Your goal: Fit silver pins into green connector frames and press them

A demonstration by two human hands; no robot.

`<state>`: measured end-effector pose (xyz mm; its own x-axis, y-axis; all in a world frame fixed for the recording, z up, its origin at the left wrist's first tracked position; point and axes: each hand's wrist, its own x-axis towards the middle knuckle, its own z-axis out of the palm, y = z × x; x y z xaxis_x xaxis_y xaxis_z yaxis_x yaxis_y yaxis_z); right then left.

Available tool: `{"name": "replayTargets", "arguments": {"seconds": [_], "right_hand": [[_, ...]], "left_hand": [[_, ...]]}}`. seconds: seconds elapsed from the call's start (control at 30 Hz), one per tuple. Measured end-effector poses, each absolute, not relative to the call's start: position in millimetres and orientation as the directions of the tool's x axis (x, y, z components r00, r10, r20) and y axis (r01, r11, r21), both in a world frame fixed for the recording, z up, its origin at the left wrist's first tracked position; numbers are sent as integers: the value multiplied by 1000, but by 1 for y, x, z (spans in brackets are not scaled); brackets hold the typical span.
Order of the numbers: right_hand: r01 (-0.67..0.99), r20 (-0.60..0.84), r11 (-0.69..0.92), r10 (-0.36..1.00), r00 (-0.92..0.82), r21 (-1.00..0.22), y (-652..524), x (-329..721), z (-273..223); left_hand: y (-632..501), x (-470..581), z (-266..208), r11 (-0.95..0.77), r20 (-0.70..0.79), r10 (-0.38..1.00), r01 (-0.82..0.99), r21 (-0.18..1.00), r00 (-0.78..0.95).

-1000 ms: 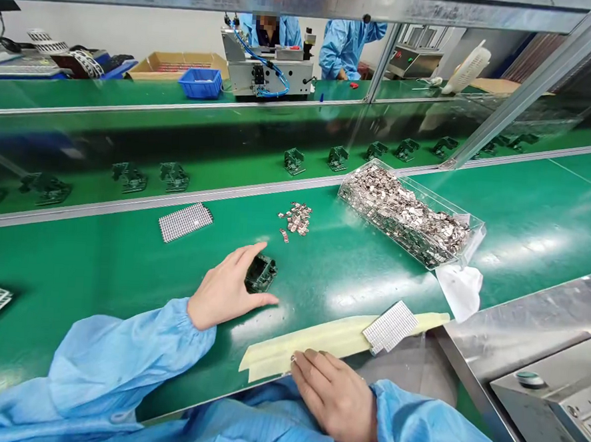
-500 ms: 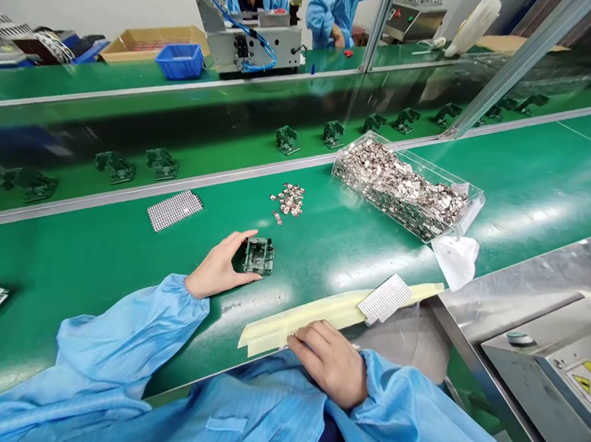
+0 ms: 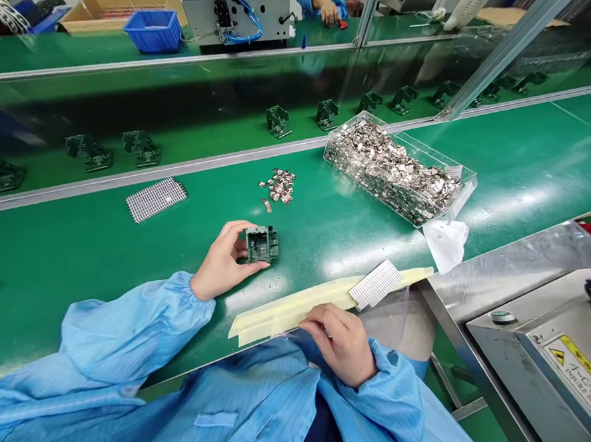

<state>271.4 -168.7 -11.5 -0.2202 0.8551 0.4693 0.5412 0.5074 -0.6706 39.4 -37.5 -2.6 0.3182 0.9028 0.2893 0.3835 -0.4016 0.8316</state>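
My left hand (image 3: 224,262) grips a dark green, box-shaped circuit board assembly (image 3: 263,244) between thumb and fingers, its open side facing up toward me. Close to the bench's front edge, my right hand (image 3: 341,342) is curled with thumb and fingertips together; whatever may be pinched there is hidden. Beside it runs a strip of pale yellow tape (image 3: 290,306) along the edge. A small white gridded sheet (image 3: 376,284) lies over the tape. Beyond the assembly is a loose pile of small metal pieces (image 3: 281,185).
A clear plastic box (image 3: 464,198) full of small metal pieces stands right of the pile. Left lies a grey perforated sheet (image 3: 156,199). Several green assemblies (image 3: 278,121) line the belt behind. A metal machine (image 3: 543,343) borders the right. Across the belt is a co-worker's hand (image 3: 329,13).
My left hand has tightened around the assembly and tipped it slightly. My right hand has risen a little off the tape's edge. The whole view has shifted downward.
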Motion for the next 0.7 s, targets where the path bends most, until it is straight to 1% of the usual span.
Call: {"name": "replayTargets", "arguments": {"seconds": [0.07,0.17,0.27,0.37,0.43,0.5,0.6,0.7], "right_hand": [[484,377,381,920,-111,-788,-170,274,-3],[379,276,258,961,-6,-889,-171,278,9],[291,238,203,967,91,-935,-174,282,17],[172,114,70,959,261,-983,-175,285,20],[121,59,18,937,343,-993,-173,284,20],[155,99,44,924,368,-987,-169,280,20],[225,174,96,918,357,-970,-161,272,19],[254,169,74,910,378,-964,-155,265,17]], "left_hand": [[-45,57,0,-301,229,921,202,932,316],[-58,85,7,-147,129,911,14,989,392],[-70,106,11,-23,75,881,-117,993,466],[-77,115,10,69,53,847,-208,976,528],[-79,116,6,103,43,831,-230,968,554],[-79,114,3,114,45,822,-242,963,568],[-81,112,-1,106,61,810,-249,963,583],[-83,111,-2,104,56,795,-228,968,604]]}}
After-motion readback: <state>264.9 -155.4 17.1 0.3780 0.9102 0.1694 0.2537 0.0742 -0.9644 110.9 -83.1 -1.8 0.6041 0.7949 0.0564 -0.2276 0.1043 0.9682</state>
